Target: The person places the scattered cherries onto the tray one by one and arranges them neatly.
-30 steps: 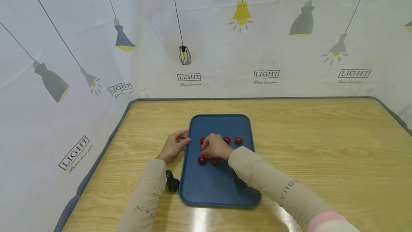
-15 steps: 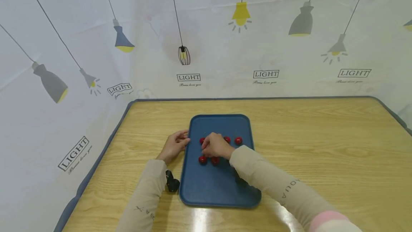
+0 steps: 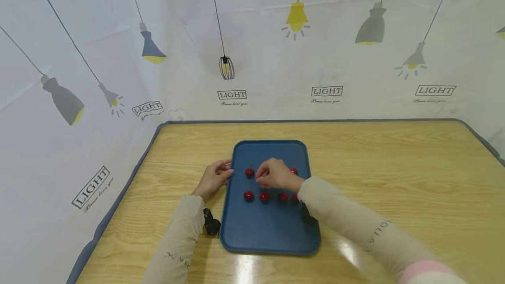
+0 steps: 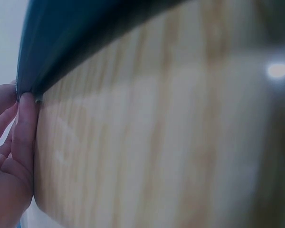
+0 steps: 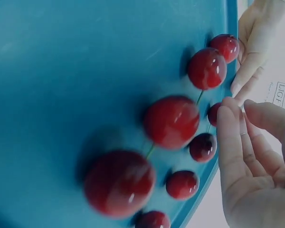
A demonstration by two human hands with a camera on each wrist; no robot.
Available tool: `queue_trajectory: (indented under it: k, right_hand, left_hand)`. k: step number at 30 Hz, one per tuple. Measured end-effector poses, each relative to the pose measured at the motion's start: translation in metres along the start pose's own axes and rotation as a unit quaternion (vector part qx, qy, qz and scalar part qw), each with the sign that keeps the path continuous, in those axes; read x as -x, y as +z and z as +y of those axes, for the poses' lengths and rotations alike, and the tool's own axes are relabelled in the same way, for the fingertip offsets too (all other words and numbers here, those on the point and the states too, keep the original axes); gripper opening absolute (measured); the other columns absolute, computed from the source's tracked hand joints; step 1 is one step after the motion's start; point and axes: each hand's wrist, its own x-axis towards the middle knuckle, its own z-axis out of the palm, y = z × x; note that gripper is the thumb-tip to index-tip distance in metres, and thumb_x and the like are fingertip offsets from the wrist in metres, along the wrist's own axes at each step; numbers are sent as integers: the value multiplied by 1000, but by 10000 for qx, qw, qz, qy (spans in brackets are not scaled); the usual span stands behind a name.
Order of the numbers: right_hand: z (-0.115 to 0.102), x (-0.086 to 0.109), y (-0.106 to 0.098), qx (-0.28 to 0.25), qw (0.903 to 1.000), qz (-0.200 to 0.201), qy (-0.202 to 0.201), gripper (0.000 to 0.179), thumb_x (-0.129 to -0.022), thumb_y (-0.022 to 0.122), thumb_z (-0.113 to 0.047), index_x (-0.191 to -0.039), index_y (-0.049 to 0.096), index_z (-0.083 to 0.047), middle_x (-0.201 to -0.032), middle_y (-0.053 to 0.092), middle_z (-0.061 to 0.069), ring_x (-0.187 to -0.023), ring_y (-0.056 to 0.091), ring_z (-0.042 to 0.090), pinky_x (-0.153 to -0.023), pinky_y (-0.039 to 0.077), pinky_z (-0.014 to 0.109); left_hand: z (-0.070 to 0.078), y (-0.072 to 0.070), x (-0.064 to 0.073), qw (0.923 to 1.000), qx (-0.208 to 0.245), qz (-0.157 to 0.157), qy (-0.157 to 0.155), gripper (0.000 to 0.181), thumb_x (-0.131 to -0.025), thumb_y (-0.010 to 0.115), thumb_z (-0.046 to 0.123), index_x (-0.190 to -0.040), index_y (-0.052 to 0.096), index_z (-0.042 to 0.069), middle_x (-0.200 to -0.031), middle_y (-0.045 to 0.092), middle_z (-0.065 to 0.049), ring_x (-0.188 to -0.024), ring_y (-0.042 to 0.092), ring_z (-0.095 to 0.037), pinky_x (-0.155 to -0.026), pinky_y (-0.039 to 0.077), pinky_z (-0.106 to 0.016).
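Red cherries, some with thin green stems, lie in two rows on a blue tray [image 3: 270, 236]. The near row starts at the left with one cherry [image 3: 248, 196]; a far-row cherry [image 3: 249, 173] lies left of my right fingertips. My right hand [image 3: 276, 173] hovers over the far row and hides part of it. In the right wrist view, its thumb and index fingertips are close together, with nothing visible between them, above several cherries [image 5: 171, 122]. My left hand [image 3: 213, 179] touches the tray's left rim; the left wrist view shows its fingertips against the edge.
The tray lies on a wood-grain table [image 3: 394, 179] with a dark blue edge. A black device [image 3: 211, 223] is at my left wrist, and a dark device [image 3: 307, 216] shows under the right sleeve. Lamp-printed white cloth [image 3: 272, 65] hangs behind.
My right hand has moved right and slightly away from the leftmost near-row cherry, uncovering more of both rows. The left hand and tray have stayed put.
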Motion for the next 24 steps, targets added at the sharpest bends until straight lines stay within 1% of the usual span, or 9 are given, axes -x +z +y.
queue_trajectory:
  k: [2, 7, 10, 15, 19, 24]
  right_hand:
    - [3, 4, -5, 89, 9999, 2, -100, 7, -80, 63, -2, -85, 65, 2, -70, 63, 7, -62, 60, 16, -56, 51, 26]
    - [13, 14, -18, 351, 9990, 42, -284, 6, -80, 63, -5, -85, 65, -1, -70, 62, 5, -61, 59, 15, -55, 50, 26]
    - [21, 19, -25, 536, 9979, 91, -356, 5, -81, 63, -5, -84, 65, -2, -69, 62, 4, -60, 58, 13, -54, 50, 25]
    - [33, 26, -33, 771, 9956, 126, -512, 6, -80, 63, -4, -84, 65, 0, -68, 62, 3, -59, 57, 11, -53, 49, 24]
    - [41, 30, -37, 868, 9940, 114, -653, 5, -80, 63, -2, -83, 64, 2, -66, 61, 4, -57, 56, 11, -52, 48, 24]
    - [46, 32, -39, 1006, 9919, 172, -750, 5, -78, 64, 0, -82, 64, 3, -70, 62, 5, -59, 56, 10, -53, 47, 24]
  left_hand:
    - [-7, 0, -4, 10000, -3, 20, 15, 42, -88, 56, 9, -129, 46, 5, -107, 52, -15, -88, 53, -22, -69, 50, -31]
    - [-10, 1, -7, 9999, -109, 57, 14, 41, -88, 55, 10, -128, 47, 9, -106, 53, -13, -87, 53, -20, -69, 50, -30]
    - [-10, 1, -6, 9999, -145, 73, 8, 41, -88, 55, 10, -128, 48, 10, -106, 53, -12, -87, 53, -19, -69, 50, -30]
    - [-9, 1, -6, 9998, -179, 73, 6, 41, -88, 55, 10, -128, 47, 8, -106, 53, -12, -87, 54, -18, -68, 50, -30]
    - [-9, 1, -6, 9998, -169, 75, 3, 41, -88, 55, 10, -128, 47, 8, -106, 53, -12, -87, 54, -18, -68, 50, -29]
    - [-9, 1, -6, 9999, -153, 79, 1, 41, -88, 55, 10, -128, 47, 8, -106, 53, -13, -86, 53, -18, -68, 50, -29]
